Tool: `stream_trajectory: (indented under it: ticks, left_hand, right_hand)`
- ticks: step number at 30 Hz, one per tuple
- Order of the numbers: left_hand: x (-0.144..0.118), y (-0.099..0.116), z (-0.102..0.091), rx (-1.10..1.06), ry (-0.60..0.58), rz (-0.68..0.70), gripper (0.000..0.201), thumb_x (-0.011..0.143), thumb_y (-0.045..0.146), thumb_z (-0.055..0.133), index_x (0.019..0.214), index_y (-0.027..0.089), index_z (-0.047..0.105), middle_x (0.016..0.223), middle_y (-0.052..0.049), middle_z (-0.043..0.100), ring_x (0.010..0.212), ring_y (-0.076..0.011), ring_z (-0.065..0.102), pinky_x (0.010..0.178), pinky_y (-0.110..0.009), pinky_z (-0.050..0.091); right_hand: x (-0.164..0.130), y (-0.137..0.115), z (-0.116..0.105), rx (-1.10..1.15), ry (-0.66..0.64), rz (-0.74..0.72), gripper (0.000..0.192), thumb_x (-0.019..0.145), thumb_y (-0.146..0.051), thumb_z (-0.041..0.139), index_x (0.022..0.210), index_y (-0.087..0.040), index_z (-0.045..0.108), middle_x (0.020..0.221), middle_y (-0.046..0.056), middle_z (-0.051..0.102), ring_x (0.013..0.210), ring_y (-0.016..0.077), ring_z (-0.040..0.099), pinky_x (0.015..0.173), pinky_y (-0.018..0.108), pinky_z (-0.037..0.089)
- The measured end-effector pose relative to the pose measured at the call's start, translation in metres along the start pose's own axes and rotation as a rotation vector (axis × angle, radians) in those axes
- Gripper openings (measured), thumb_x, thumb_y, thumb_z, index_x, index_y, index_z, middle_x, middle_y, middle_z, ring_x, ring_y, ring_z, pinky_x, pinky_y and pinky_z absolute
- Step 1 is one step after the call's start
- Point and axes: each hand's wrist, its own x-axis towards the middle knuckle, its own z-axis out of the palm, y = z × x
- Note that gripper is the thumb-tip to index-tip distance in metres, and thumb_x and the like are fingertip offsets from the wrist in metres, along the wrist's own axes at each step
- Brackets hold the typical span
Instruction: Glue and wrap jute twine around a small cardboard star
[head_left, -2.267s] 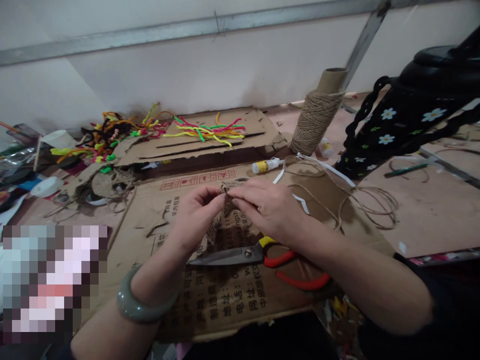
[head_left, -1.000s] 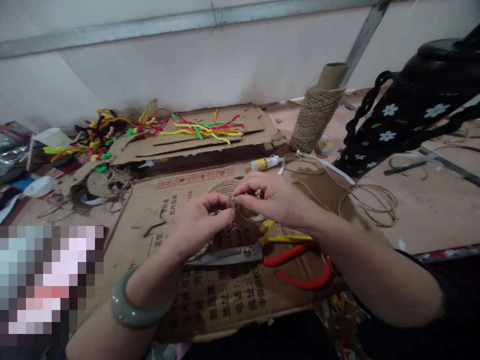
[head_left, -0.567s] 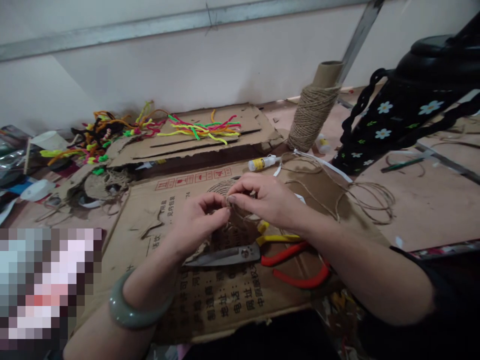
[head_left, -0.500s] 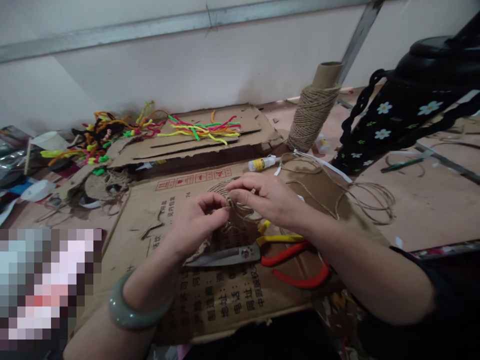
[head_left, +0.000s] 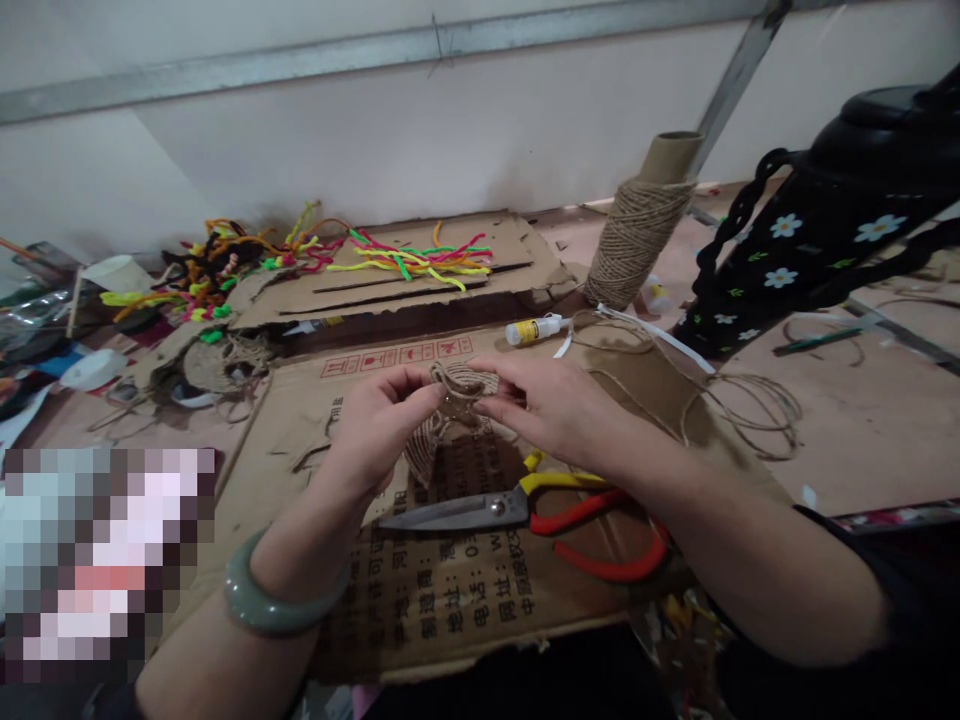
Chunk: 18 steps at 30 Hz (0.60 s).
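Observation:
My left hand (head_left: 381,420) and my right hand (head_left: 551,405) pinch a small piece wound from jute twine (head_left: 448,410) between their fingertips, held just above a flattened cardboard box (head_left: 450,590). The piece hangs down between the hands, with a looped top edge near my right fingers. A green bangle (head_left: 274,605) sits on my left wrist. Scissors (head_left: 525,510) with red and yellow handles lie on the cardboard right below my hands. Loose twine (head_left: 750,415) trails from the right of my hands toward a cone spool of twine (head_left: 637,235).
A small glue bottle (head_left: 534,330) lies beyond my hands. Coloured pipe cleaners (head_left: 409,260) lie on a second cardboard sheet at the back, with more of them at the back left (head_left: 202,275). A black flowered bag (head_left: 810,240) stands at the right.
My hands have turned the twine piece and lifted it a little, so it now hangs between my fingers. The hands sit slightly further apart. The scissors have not moved.

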Motion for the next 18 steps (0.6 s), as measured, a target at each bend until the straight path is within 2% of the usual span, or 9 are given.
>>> stream_trajectory:
  ticks: [3, 6, 11, 18]
  left_hand:
    - [-0.0009, 0.0007, 0.0011, 0.012, -0.007, -0.009, 0.01, 0.059, 0.023, 0.072, 0.059, 0.018, 0.063, 0.06, 0.001, 0.059, 0.057, -0.0111, 0.049, 0.057, -0.025, 0.036]
    - [-0.0023, 0.0009, 0.0021, 0.012, -0.006, -0.006, 0.011, 0.059, 0.023, 0.072, 0.058, 0.017, 0.062, 0.058, 0.002, 0.057, 0.056, -0.011, 0.048, 0.057, -0.025, 0.036]
    - [-0.0047, 0.0011, 0.0039, -0.048, -0.024, 0.007, 0.013, 0.059, 0.023, 0.073, 0.059, 0.016, 0.062, 0.06, 0.001, 0.06, 0.057, -0.0108, 0.05, 0.06, -0.025, 0.038]
    - [-0.0059, -0.0007, 0.004, -0.079, -0.074, -0.011, 0.014, 0.063, 0.025, 0.074, 0.064, 0.015, 0.064, 0.063, 0.001, 0.062, 0.06, -0.0103, 0.052, 0.06, -0.024, 0.04]
  right_hand:
    - [-0.0017, 0.0, 0.0003, -0.054, 0.072, -0.088, 0.027, 0.088, -0.029, 0.05, 0.108, -0.018, 0.063, 0.092, 0.007, 0.071, 0.082, 0.018, 0.063, 0.071, 0.029, 0.042]
    - [-0.0031, -0.0005, 0.0009, -0.079, 0.1, -0.102, 0.024, 0.089, -0.027, 0.047, 0.1, -0.017, 0.066, 0.092, 0.008, 0.071, 0.084, 0.0188, 0.064, 0.073, 0.029, 0.042]
    - [-0.0019, -0.0025, 0.0011, 0.01, 0.067, -0.019, 0.025, 0.089, -0.029, 0.045, 0.092, -0.017, 0.067, 0.085, 0.006, 0.071, 0.077, 0.0157, 0.062, 0.068, 0.026, 0.04]
    - [0.0029, -0.0041, -0.0021, 0.146, 0.022, 0.098, 0.022, 0.085, -0.027, 0.047, 0.08, -0.016, 0.065, 0.07, 0.001, 0.064, 0.062, 0.0101, 0.051, 0.058, 0.023, 0.031]
